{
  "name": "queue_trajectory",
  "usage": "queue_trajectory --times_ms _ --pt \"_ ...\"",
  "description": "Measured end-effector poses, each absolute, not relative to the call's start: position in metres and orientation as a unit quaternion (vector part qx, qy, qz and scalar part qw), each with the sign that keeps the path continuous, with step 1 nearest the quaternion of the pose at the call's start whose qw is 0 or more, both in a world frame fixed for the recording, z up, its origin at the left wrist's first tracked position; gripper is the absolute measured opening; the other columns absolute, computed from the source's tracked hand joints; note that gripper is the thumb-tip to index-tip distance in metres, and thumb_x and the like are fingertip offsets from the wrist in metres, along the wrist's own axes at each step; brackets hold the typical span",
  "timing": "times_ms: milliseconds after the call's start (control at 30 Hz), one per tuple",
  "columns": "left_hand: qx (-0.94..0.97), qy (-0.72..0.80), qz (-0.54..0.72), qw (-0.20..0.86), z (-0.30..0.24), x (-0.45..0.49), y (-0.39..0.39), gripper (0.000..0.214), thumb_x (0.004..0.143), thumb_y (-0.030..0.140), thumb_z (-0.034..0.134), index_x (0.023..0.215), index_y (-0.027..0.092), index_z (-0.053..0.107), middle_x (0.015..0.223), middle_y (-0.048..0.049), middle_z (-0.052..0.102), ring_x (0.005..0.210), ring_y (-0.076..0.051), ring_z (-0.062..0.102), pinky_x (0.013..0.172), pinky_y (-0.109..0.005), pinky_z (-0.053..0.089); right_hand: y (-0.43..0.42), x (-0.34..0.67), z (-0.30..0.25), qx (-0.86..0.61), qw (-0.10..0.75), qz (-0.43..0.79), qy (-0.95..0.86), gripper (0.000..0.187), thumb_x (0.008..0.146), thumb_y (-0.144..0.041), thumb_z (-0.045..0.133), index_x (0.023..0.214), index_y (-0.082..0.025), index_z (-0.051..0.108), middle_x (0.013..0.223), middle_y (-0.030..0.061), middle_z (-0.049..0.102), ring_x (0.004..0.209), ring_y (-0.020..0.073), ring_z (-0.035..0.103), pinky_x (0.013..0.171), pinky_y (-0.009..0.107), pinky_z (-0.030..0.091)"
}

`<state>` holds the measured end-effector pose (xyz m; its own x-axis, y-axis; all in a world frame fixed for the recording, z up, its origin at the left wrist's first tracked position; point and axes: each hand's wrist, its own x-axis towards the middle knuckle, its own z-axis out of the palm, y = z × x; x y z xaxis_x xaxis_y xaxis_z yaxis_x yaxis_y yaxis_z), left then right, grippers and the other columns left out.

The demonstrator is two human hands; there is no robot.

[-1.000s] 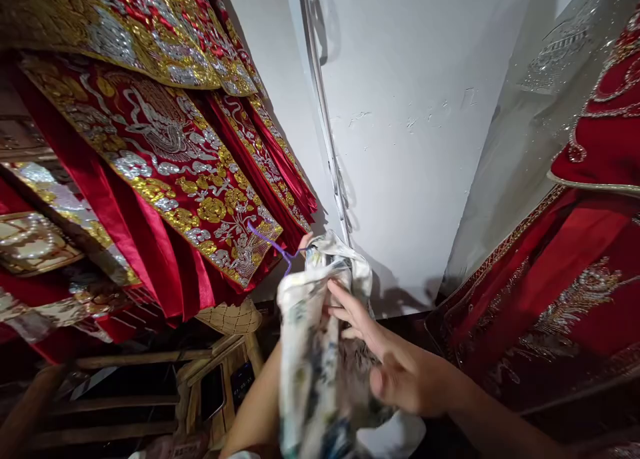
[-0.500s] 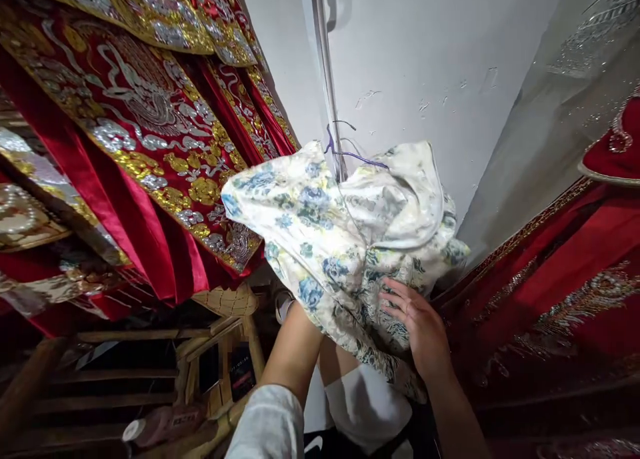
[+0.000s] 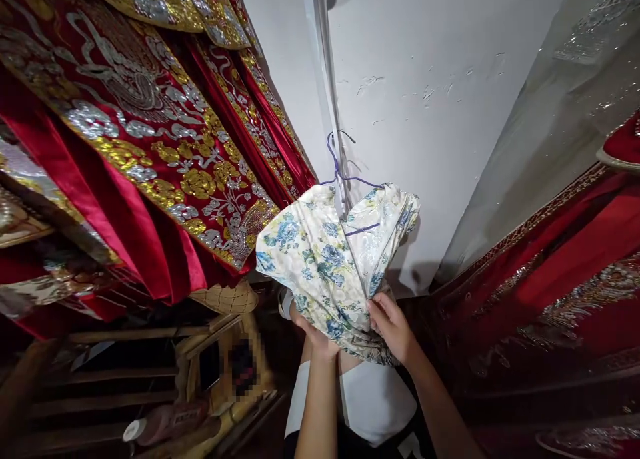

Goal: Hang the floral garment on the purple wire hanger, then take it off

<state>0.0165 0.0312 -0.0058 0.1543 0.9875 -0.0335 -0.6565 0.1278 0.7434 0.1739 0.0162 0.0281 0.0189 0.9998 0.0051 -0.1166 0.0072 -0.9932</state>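
A white blouse with blue flowers (image 3: 313, 259) hangs from a purple hanger (image 3: 337, 175), its crossed front making a V-neck. Through the neck opening the hanger's lower bar shows. My right hand (image 3: 393, 322) pinches the front edge near the bottom of the V between thumb and fingers. Lower down, my left hand (image 3: 320, 342) grips the gathered side of the blouse from beneath, its fingers partly hidden by the cloth. The hanger's hook is at a metal pole (image 3: 327, 79) by the wall.
Red garments with gold and silver embroidery (image 3: 195, 179) hang at the left. Another red beaded garment (image 3: 575, 292) is on the right, beside clear plastic sheeting (image 3: 540, 112). Below left stands a bamboo seat (image 3: 200, 359) with a capped bottle (image 3: 155, 425) and a dark phone-like object (image 3: 209, 365).
The spread, lifted blouse has come down and hangs narrower on its hanger. My left hand has come out from under it to its lower side; my right hand now pinches the front edge.
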Motion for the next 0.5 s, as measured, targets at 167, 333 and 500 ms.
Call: queue_trajectory --times_ms 167,333,500 --pt "0.305 0.380 0.590 0.644 0.012 0.000 0.025 0.074 0.060 0.040 0.096 0.127 0.021 0.070 0.129 -0.0121 0.072 0.135 -0.034 0.058 0.120 -0.048 0.041 0.019 0.155 0.031 -0.461 0.517 0.514 -0.505 0.052 0.090 -0.068 0.058 0.066 -0.022 0.048 0.059 -0.0050 0.041 0.056 0.0125 0.040 0.055 0.027 0.033" --pt "0.292 0.439 0.636 0.564 0.001 0.004 0.035 0.065 0.070 0.042 0.088 0.127 0.019 0.065 0.129 -0.0146 0.070 0.126 -0.033 0.064 0.111 -0.045 0.049 0.016 0.157 0.039 -0.497 0.530 0.513 -0.457 0.042 0.087 -0.055 0.064 0.065 -0.020 0.056 0.056 -0.0035 0.046 0.053 0.0122 0.040 0.053 0.027 0.031" --pt "0.285 0.534 0.753 0.259 -0.019 0.021 0.043 0.054 0.081 0.042 0.078 0.126 0.021 0.057 0.128 -0.0138 0.063 0.121 -0.027 0.063 0.107 -0.043 0.049 0.018 0.170 0.045 -0.514 0.619 0.480 -0.349 0.039 0.084 -0.049 0.064 0.061 -0.022 0.050 0.056 -0.0040 0.045 0.051 0.0106 0.035 0.050 0.026 0.028"
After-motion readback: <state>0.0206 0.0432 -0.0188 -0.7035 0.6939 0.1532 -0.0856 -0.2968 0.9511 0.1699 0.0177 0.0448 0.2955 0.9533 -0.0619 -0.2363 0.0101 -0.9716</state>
